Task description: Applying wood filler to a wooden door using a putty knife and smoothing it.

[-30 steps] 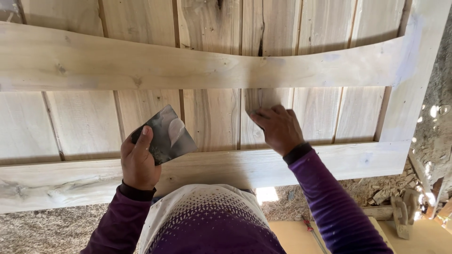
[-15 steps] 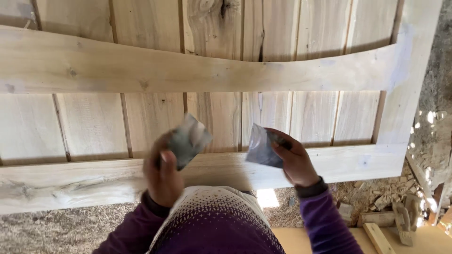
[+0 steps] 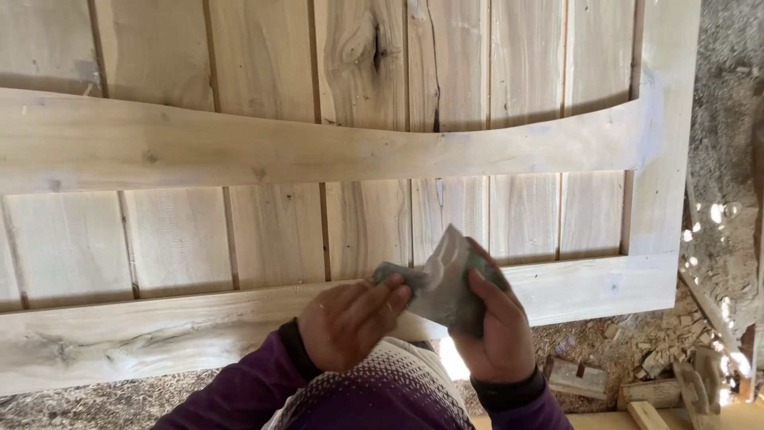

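Right hand (image 3: 497, 334) pinches the grey sandpaper (image 3: 446, 287) by its right side, thumb on top; left hand (image 3: 350, 322) closes fingertips on its left edge, sheet creased and held just above the lower rail (image 3: 159, 334) of the wooden door (image 3: 278, 143). Looks like a fold-or-regrip step. Flat wood below, scraps (image 3: 573, 374) lie right.

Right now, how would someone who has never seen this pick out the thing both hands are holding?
Start at the big pale wooden door panel and go down to its lower cross rail. In front of it the left hand and right hand meet on a crumpled grey sheet of sandpaper, the only grey, flexible thing among bare wood.
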